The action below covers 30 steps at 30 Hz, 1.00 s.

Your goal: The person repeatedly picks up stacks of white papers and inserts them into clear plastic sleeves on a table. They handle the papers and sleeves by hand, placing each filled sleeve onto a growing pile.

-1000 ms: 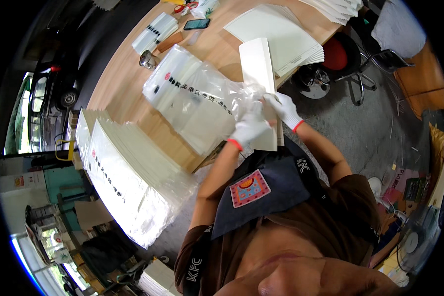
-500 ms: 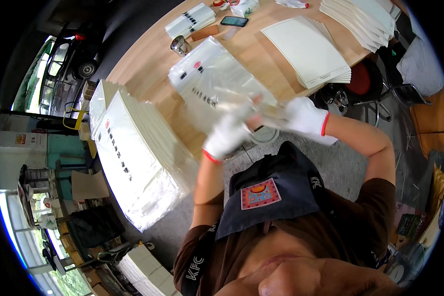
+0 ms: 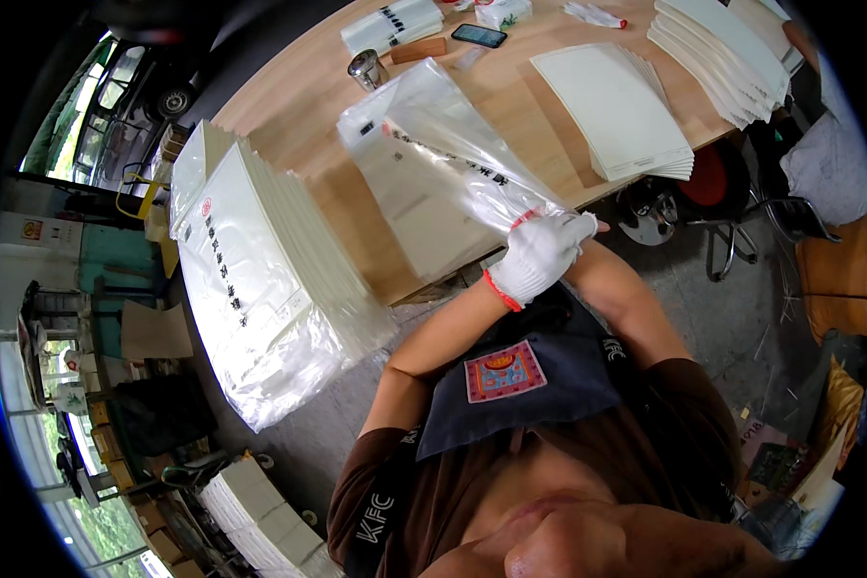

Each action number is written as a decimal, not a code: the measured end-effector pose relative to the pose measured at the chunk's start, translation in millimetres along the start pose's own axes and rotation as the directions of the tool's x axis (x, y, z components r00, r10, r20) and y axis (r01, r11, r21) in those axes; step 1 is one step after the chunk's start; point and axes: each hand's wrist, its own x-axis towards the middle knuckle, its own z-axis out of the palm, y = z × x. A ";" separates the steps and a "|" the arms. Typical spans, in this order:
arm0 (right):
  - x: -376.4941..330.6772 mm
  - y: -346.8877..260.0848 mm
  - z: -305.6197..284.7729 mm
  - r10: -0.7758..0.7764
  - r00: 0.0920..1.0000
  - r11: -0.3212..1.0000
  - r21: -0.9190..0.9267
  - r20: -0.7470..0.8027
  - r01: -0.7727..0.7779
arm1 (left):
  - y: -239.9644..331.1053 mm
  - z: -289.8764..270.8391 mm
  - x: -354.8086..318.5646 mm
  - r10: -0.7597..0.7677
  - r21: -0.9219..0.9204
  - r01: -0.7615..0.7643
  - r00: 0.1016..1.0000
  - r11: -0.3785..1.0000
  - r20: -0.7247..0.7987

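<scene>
My left hand [image 3: 539, 258], in a white glove with a red cuff, is closed at the near end of a clear plastic bag [image 3: 472, 159]. Its fingers curl around the bag's mouth, with bare fingertips showing beyond the glove. My right forearm crosses behind it, and my right hand [image 3: 524, 219] reaches into the bag's mouth. Only its red cuff shows plainly; the fingers are hidden by the shiny plastic and my left hand. The bag bulges upward, above flat printed bags [image 3: 405, 207] lying on the table.
A tall stack of bagged white sheets [image 3: 250, 279] stands left on the wooden table [image 3: 294, 144]. White sheets [image 3: 612, 111] lie fanned at right, with more paper stacks [image 3: 718, 63] beyond. A metal cup [image 3: 367, 69], wooden block [image 3: 419, 51], phone [image 3: 479, 36] and rolled bags [image 3: 390, 26] sit at the back.
My hands have come together at the bag's near end, and my right hand has moved left into its mouth. The bag's upper layer has lifted and swung toward the right.
</scene>
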 end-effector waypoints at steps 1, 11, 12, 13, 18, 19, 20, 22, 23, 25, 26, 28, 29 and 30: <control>-2.1 -11.2 2.3 0.021 0.999 0.999 0.025 -0.046 -0.020 | -9.5 2.3 -6.5 -0.043 0.019 0.043 0.999 0.999 -0.002; -52.2 -73.8 -72.6 0.331 0.941 0.854 -0.401 -0.072 -0.331 | -44.7 7.7 -117.1 -0.339 0.128 0.342 0.940 0.931 -0.041; -56.1 -58.8 -67.8 0.498 0.867 0.765 -0.480 0.015 -0.430 | -47.9 7.5 -127.6 -0.253 0.275 0.270 0.963 0.923 -0.097; -68.3 -42.1 -64.4 0.747 0.620 0.645 -0.487 0.241 -0.588 | -53.9 -0.1 -140.0 -0.158 0.419 0.203 0.978 0.885 -0.139; -82.0 -70.8 -81.3 0.457 0.823 0.826 -0.505 0.338 -0.252 | -90.6 -24.5 -259.5 -0.430 0.391 0.664 0.728 0.637 -0.534; -82.3 -80.4 -91.0 0.457 0.806 0.843 -0.472 0.377 -0.257 | -78.1 -22.3 -265.6 -0.484 0.249 0.689 0.678 0.681 -0.553; -84.2 -90.5 -102.3 0.445 0.782 0.858 -0.458 0.435 -0.234 | -59.6 -20.5 -269.3 -0.537 0.106 0.698 0.630 0.708 -0.561; -110.1 -102.6 -112.9 0.358 0.775 0.897 -0.422 0.521 -0.131 | -29.6 -16.3 -290.1 -0.703 -0.255 0.675 0.551 0.692 -0.449; -132.0 -102.8 -109.8 0.278 0.783 0.918 -0.394 0.556 -0.046 | -19.2 -14.4 -299.3 -0.792 -0.460 0.646 0.523 0.610 -0.316; -140.4 -100.1 -102.7 0.263 0.773 0.944 -0.320 0.577 -0.082 | -23.2 -11.9 -293.5 -0.718 -0.444 0.568 0.602 0.693 -0.349; -126.7 -92.9 -102.3 0.217 0.782 0.959 -0.277 0.585 -0.059 | -30.7 -11.7 -278.9 -0.724 -0.375 0.620 0.572 0.689 -0.385; -86.3 -83.3 -102.8 0.382 0.704 0.919 -0.328 0.599 -0.219 | -50.7 -24.0 -238.2 -0.554 0.023 0.665 0.640 0.747 -0.532; -73.9 -69.9 -101.9 0.364 0.818 0.901 -0.390 0.445 -0.189 | -62.5 -28.0 -223.0 -0.583 -0.116 0.661 0.548 0.741 -0.601; -78.9 -71.0 -104.7 0.359 0.835 0.897 -0.400 0.417 -0.186 | -70.1 -25.3 -242.2 -0.592 0.039 0.712 0.611 0.701 -0.525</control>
